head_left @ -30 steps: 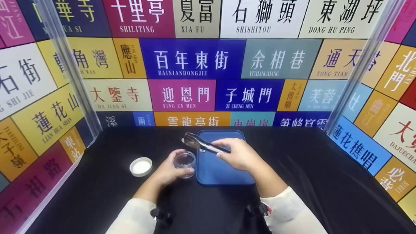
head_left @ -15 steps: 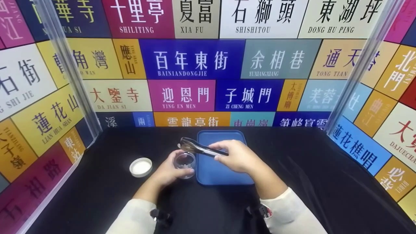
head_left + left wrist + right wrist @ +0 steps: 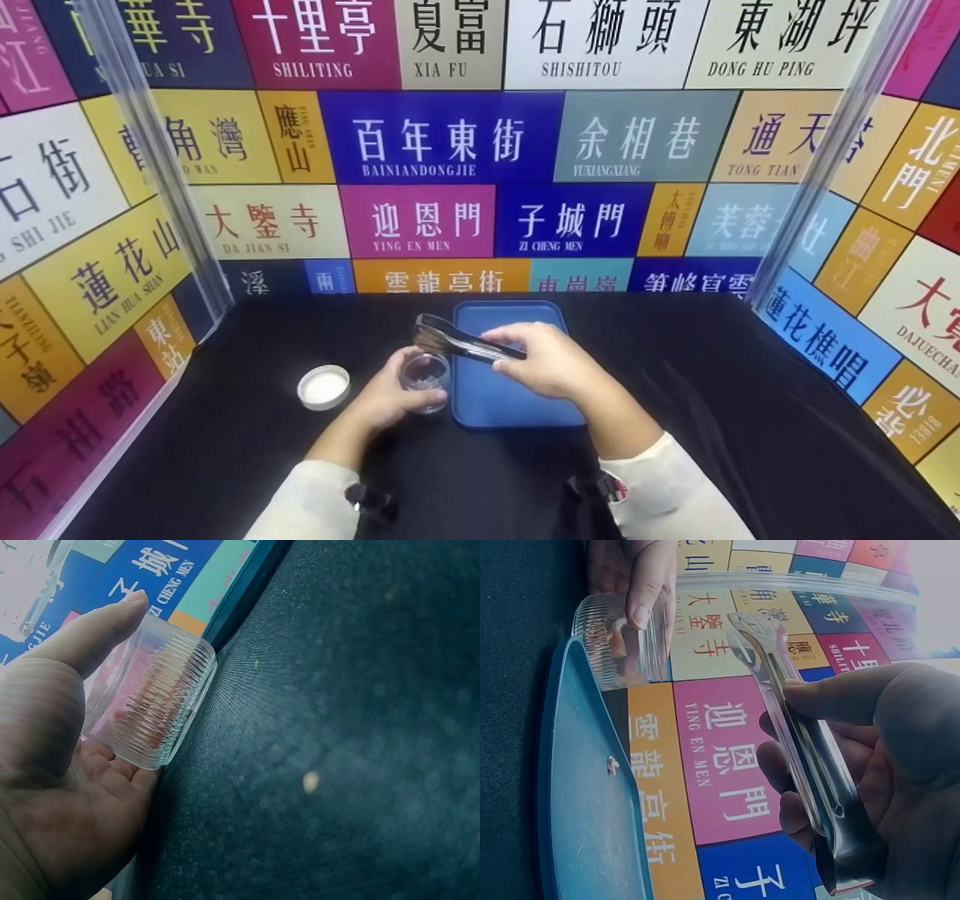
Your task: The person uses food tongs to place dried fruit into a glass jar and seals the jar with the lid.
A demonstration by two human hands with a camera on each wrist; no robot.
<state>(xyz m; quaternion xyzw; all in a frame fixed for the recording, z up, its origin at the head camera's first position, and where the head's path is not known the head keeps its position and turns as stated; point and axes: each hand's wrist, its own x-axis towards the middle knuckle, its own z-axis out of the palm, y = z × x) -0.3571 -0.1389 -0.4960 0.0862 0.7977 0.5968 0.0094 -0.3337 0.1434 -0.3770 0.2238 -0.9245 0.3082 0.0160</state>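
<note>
My left hand (image 3: 386, 396) grips a small clear jar (image 3: 426, 384) near the left edge of the blue tray (image 3: 499, 401). Fine ribs run round the lower part of the jar in the left wrist view, and its mouth is uncovered. My right hand (image 3: 544, 360) holds metal tongs (image 3: 810, 750) between thumb and fingers over the tray. In the head view the tongs' tips overlap the far rim of the jar; nothing shows between them. A small pale piece (image 3: 613, 766) shows at the tray in the right wrist view.
A round white lid (image 3: 323, 387) lies on the black cloth (image 3: 465, 480) left of the jar. One tiny pale bit (image 3: 310, 781) is on the cloth in the left wrist view. Sign-printed panels (image 3: 442, 142) stand behind and at both sides.
The tongs' tips have shifted slightly left and down toward the jar, along with my right hand. A pale speck seen at the tips earlier no longer shows. My left hand stays about the same.
</note>
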